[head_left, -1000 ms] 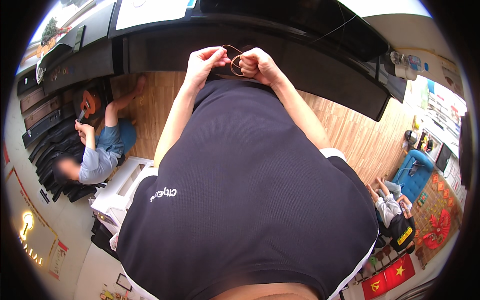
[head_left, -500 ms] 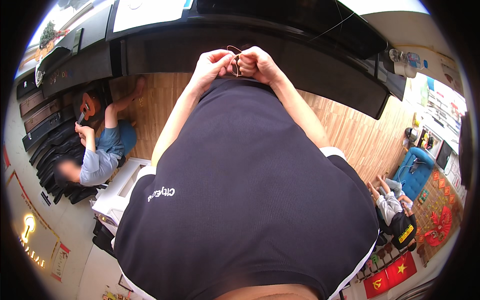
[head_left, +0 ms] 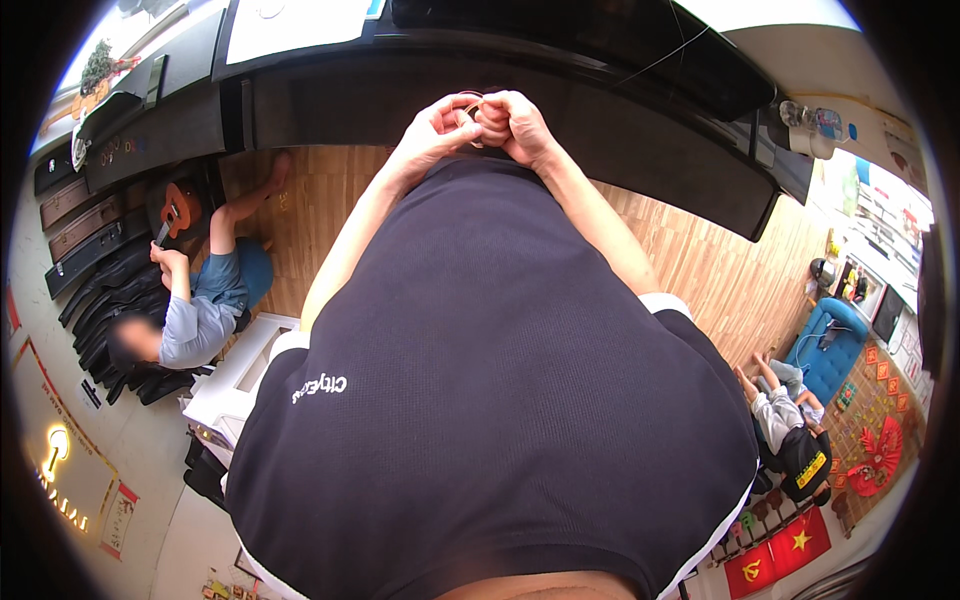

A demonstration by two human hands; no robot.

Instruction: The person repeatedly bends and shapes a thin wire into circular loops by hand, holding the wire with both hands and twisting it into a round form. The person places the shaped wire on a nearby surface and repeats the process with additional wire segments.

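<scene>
- Your left hand (head_left: 438, 130) and right hand (head_left: 514, 128) are raised close together in front of you, beyond the hem of your black shirt (head_left: 490, 330); you cannot tell from this view whether their fingertips touch.
- The thin brown cord (head_left: 470, 93) is between your two hands, bent into a small curve whose upper part shows above your left fingers; the rest is partly hidden.
- Your right grip is pinching the cord between thumb and forefinger, with the other fingers curled in.
- Your left grip has thumb and forefinger curved around the cord; whether they press on it, you cannot tell.
- Behind your hands runs long black furniture (head_left: 640, 155), with white paper (head_left: 295, 30) lying on it toward your left.
- Below it you have the wood floor (head_left: 690, 260) on both sides of you.
- To your left, a seated person (head_left: 200, 315) in blue holds a small guitar (head_left: 178, 210), near a row of black cases (head_left: 95, 320) and a white cabinet (head_left: 225, 395).
- Far to your right, another person (head_left: 785, 420) sits near a blue sofa (head_left: 835, 345).
</scene>
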